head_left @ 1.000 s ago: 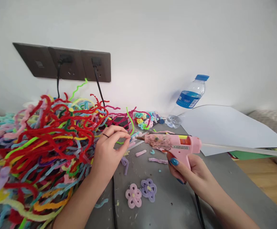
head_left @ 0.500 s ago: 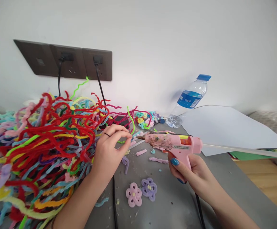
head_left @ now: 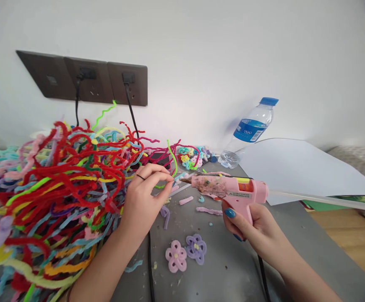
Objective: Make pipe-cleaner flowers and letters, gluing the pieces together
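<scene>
My right hand [head_left: 248, 224] is wrapped round the handle of a pink hot glue gun [head_left: 223, 186], its stained barrel pointing left. A long clear glue stick [head_left: 314, 199] sticks out of its back. Thumb and forefinger of my left hand [head_left: 151, 188] are pinched together right at the gun's dark nozzle; whatever is between them is too small to make out. Below on the grey table lie a pink pipe-cleaner flower [head_left: 176, 256] and a purple pipe-cleaner flower [head_left: 196, 249] side by side, each with a pale yellow centre.
A tangled heap of coloured pipe cleaners [head_left: 59, 188] fills the left side. Small finished pieces [head_left: 195, 156] lie by the wall. A water bottle [head_left: 248, 132] leans there beside white paper [head_left: 295, 172]. Cut pipe-cleaner bits [head_left: 209, 211] are scattered about. A black cord [head_left: 151, 264] crosses the table.
Almost nothing differs. Both hands and the glue gun hold their places, with the nozzle still at my left fingertips; the view has shifted very slightly.
</scene>
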`<action>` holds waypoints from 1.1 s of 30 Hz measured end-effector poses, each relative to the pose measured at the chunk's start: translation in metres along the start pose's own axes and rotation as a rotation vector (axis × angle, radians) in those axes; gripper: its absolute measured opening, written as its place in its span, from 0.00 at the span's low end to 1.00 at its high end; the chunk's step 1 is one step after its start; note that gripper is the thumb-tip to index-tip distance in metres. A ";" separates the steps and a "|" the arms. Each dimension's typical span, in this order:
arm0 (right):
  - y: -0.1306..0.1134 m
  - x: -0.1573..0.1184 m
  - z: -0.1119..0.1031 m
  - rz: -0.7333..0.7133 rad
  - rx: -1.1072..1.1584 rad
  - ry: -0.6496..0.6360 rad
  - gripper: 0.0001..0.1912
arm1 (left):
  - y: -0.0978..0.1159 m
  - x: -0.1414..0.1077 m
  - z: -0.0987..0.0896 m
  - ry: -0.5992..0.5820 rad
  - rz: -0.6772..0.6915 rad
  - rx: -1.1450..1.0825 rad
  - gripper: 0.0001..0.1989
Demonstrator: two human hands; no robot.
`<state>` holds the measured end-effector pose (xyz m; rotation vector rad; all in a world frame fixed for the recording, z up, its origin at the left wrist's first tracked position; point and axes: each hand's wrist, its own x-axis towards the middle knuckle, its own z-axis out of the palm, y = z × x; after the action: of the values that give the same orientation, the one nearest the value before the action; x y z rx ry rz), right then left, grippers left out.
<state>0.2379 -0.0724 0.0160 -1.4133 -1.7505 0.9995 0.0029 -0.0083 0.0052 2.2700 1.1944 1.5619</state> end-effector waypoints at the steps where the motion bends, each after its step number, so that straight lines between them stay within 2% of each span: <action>1: 0.000 0.000 0.000 0.000 -0.007 0.009 0.32 | 0.000 0.000 0.000 -0.001 0.000 -0.001 0.06; 9: 0.005 -0.001 0.000 -0.025 0.031 0.057 0.30 | -0.001 -0.001 0.001 -0.007 -0.011 -0.014 0.06; 17: 0.004 -0.001 0.000 -0.003 0.050 0.014 0.31 | 0.000 -0.002 0.003 -0.035 -0.056 -0.065 0.07; 26: 0.004 -0.001 -0.001 -0.007 0.003 0.028 0.31 | 0.002 -0.001 0.002 -0.030 -0.094 -0.070 0.07; 33: 0.015 -0.003 -0.002 -0.013 -0.014 0.045 0.29 | 0.004 0.001 0.001 -0.021 -0.127 -0.082 0.07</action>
<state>0.2467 -0.0735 0.0039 -1.4209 -1.7351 0.9429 0.0057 -0.0100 0.0072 2.1111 1.2201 1.5082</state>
